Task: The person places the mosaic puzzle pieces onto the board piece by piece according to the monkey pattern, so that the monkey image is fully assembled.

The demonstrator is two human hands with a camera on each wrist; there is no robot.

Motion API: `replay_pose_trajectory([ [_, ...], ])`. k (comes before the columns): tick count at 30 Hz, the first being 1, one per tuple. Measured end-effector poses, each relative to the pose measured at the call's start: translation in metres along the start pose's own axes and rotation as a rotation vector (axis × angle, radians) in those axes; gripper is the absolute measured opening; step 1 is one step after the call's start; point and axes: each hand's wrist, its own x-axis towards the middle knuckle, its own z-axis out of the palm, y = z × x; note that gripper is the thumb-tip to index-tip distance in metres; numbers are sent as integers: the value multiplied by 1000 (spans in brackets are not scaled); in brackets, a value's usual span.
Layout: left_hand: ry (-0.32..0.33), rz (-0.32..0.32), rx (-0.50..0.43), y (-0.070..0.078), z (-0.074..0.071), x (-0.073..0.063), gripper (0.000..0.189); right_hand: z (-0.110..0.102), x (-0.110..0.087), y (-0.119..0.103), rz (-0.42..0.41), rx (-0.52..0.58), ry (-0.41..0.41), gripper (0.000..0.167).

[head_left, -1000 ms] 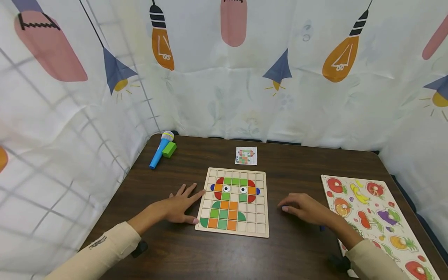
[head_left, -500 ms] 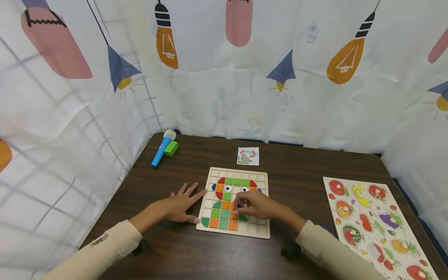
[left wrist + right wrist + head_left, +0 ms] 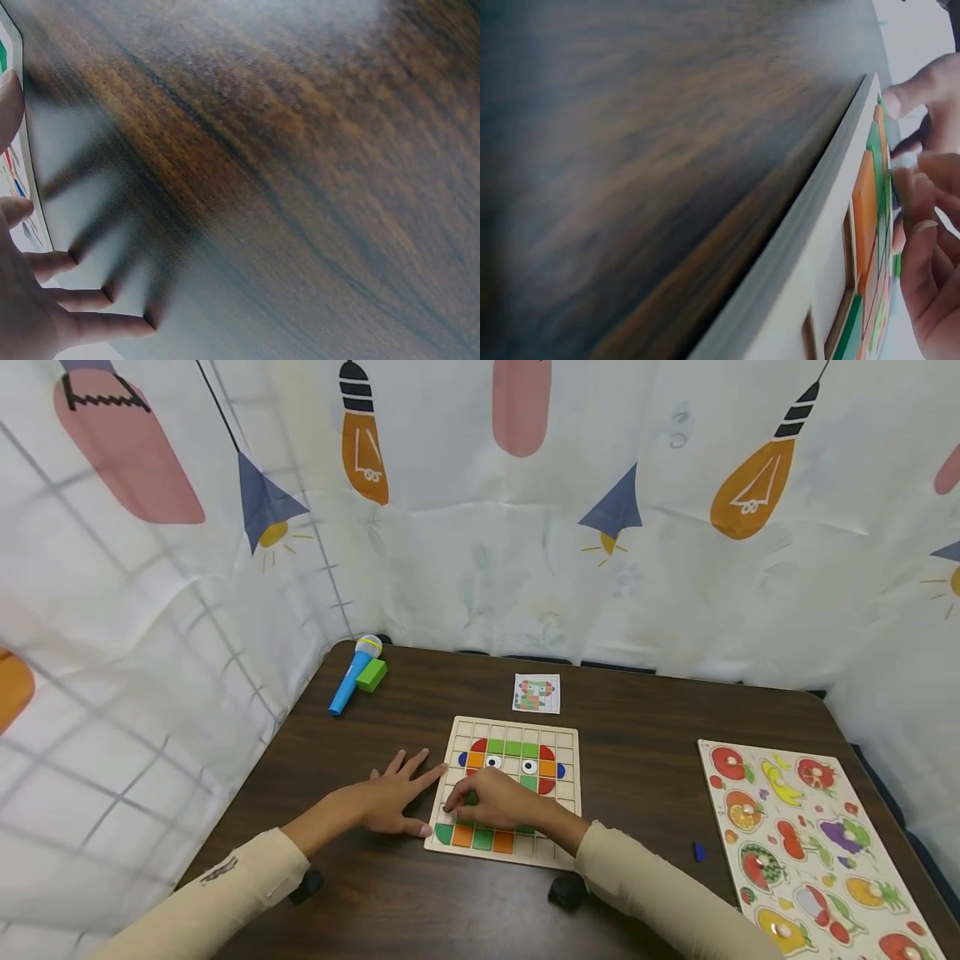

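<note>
A square wooden grid board (image 3: 567, 806) lies on the table, several of its cells filled with red, green, orange and blue tiles and two eye tiles. My left hand (image 3: 390, 797) rests flat beside it, fingers spread, with thumb and index finger at the board's left edge. The left wrist view shows these straight fingers (image 3: 105, 328) on the tabletop. Over the board's lower left cells, my right hand (image 3: 495, 797) pinches a small blue tile, mostly hidden by the fingertips. In the right wrist view, the right hand's fingers (image 3: 922, 255) are close above the tiles.
Beyond the board lies a small pattern card (image 3: 536, 693). A blue toy microphone (image 3: 348, 681) and a green block (image 3: 372, 676) are at the back left. At right is a fruit puzzle board (image 3: 759, 752), with a small blue piece (image 3: 699, 852) on the table beside it.
My right hand has moved left from the table beside the fruit puzzle, across the grid board to its left side, carrying the small blue tile. The left hand stays in place.
</note>
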Motion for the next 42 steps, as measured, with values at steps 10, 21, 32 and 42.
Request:
replay_pose_trajectory([
  [10, -6, 4, 5, 1, -2, 0, 95, -4, 13, 1, 69, -56, 46, 12],
  [21, -6, 19, -4, 1, 0, -1, 95, -4, 22, -4, 61, -275, -23, 14],
  [32, -3, 2, -3, 0, -1, -1, 95, -9, 23, -2, -1, -174, -63, 4],
  [42, 7, 7, -11, -1, 0, -2, 95, -6, 29, -3, -54, -154, -139, 13],
])
